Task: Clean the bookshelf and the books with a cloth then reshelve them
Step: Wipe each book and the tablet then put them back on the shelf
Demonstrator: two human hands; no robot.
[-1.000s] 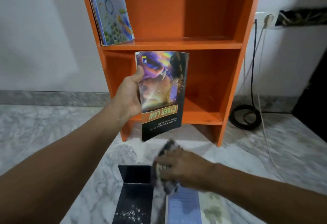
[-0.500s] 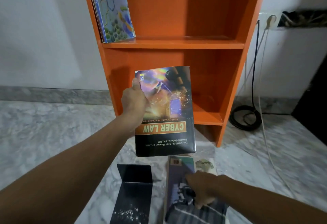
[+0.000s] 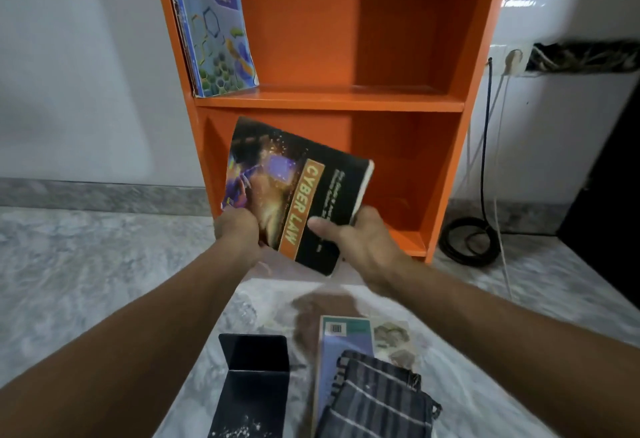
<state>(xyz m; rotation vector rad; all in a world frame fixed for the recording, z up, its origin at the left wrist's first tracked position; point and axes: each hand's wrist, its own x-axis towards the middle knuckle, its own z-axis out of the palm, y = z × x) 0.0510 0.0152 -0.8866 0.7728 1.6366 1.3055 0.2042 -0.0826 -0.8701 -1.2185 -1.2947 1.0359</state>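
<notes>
In front of the orange bookshelf (image 3: 346,102), my left hand (image 3: 239,230) and right hand (image 3: 360,243) each grip a lower corner of the tilted "Cyber Law" book (image 3: 298,192). The shelf's upper compartment holds a blue book (image 3: 221,29) leaning at its left wall. Below the shelf, the striped cloth (image 3: 377,399) lies on a floor book (image 3: 332,354).

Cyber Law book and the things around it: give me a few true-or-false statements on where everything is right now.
1. Both hands hold the Cyber Law book. True: left hand and right hand each have a grip on it.
2. The cloth is in the right hand. False: it lies on a book on the floor.
3. The lower shelf holds books. False: none show there.
4. A blue book leans at the left of the upper shelf. True.
5. The black bookend stands on the shelf. False: it is on the floor.
</notes>
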